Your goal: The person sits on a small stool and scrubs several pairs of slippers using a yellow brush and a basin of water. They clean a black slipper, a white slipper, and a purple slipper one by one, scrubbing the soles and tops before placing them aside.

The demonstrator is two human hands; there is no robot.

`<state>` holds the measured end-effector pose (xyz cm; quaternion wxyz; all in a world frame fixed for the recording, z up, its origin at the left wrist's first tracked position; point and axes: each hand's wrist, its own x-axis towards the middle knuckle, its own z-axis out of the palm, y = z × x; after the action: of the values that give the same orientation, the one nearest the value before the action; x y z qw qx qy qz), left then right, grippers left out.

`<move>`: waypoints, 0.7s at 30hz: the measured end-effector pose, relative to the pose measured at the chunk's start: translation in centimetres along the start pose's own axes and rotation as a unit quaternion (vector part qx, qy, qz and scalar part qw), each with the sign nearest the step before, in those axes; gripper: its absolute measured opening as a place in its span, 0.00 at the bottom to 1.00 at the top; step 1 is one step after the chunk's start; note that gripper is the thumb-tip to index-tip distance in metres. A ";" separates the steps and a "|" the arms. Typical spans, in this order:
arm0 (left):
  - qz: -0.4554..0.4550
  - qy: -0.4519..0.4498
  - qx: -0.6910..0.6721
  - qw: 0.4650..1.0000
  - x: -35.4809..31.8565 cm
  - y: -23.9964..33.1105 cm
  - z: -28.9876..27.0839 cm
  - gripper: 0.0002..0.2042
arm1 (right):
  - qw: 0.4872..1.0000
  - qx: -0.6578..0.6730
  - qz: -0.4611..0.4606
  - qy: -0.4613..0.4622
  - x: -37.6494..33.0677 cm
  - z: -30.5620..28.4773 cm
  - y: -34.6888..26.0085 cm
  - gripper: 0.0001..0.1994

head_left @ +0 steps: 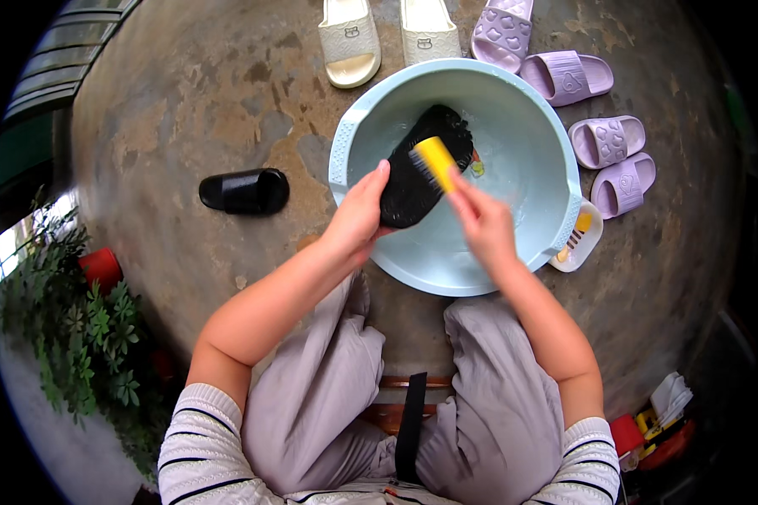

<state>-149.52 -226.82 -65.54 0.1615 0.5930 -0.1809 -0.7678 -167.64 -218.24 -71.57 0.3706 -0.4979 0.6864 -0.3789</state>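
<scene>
Over a pale blue plastic basin [526,244], my left hand [358,210] grips one end of a black slipper [408,189], whose dark sole faces up. My right hand [483,220] is closed around a yellow scrub brush [435,160]. The brush's bristles lie against or just above the slipper's right side; I cannot tell which. A little water glistens in the basin, and a small coloured print shows on its bottom beside the slipper. Another black slipper [244,192] lies alone on the floor to the left.
White slippers [349,44] and several lilac slippers [611,141] stand around the basin's far and right sides. A white soap dish [579,240] with a yellow piece sits against its right rim. Potted plants [84,337] are at left. Assorted items [661,421] lie at lower right.
</scene>
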 end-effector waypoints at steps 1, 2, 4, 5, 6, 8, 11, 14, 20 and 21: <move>-0.004 0.004 -0.003 1.000 0.4 -0.2 -0.9 0.24 | 0.995 0.028 -0.096 -0.023 -0.9 0.3 -1.4 0.18; -0.007 0.004 -0.006 1.000 0.9 -0.4 -1.7 0.23 | 0.995 -0.021 -0.070 -0.073 -1.1 -0.1 -2.7 0.17; -0.008 -0.013 -0.009 1.000 0.9 -0.6 -1.2 0.21 | 0.997 -0.073 -0.029 0.007 0.2 0.1 1.9 0.18; -0.014 -0.011 -0.019 1.000 0.6 -0.7 -1.1 0.21 | 0.989 -0.140 0.038 0.009 1.3 -0.4 4.1 0.16; -0.023 -0.006 -0.031 0.999 0.0 -0.6 -1.0 0.21 | 0.984 -0.166 0.051 0.032 2.5 -1.2 4.5 0.16; 0.001 0.002 -0.077 0.997 -1.2 0.3 -0.4 0.20 | 0.970 -0.215 0.077 0.076 4.2 -2.6 4.8 0.15; -0.021 -0.006 -0.139 0.990 -1.4 1.1 -0.6 0.20 | 0.937 -0.333 0.096 0.047 3.4 -1.9 5.2 0.16; -0.060 -0.058 -0.210 0.974 -0.7 0.0 -0.7 0.20 | 0.946 -0.300 0.074 -0.102 2.3 -1.4 6.8 0.17; -0.060 -0.019 -0.102 0.993 -1.5 0.7 0.8 0.28 | 0.992 0.018 0.110 0.067 1.9 -3.3 2.4 0.18; -0.057 -0.009 -0.070 0.996 -1.8 0.8 1.3 0.29 | 0.995 0.045 0.073 0.052 1.0 -3.3 0.5 0.18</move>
<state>-150.28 -226.62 -63.36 0.1570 0.5827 -0.0942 -0.7918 -171.01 -218.58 -70.70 0.3831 -0.4086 0.7216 -0.4069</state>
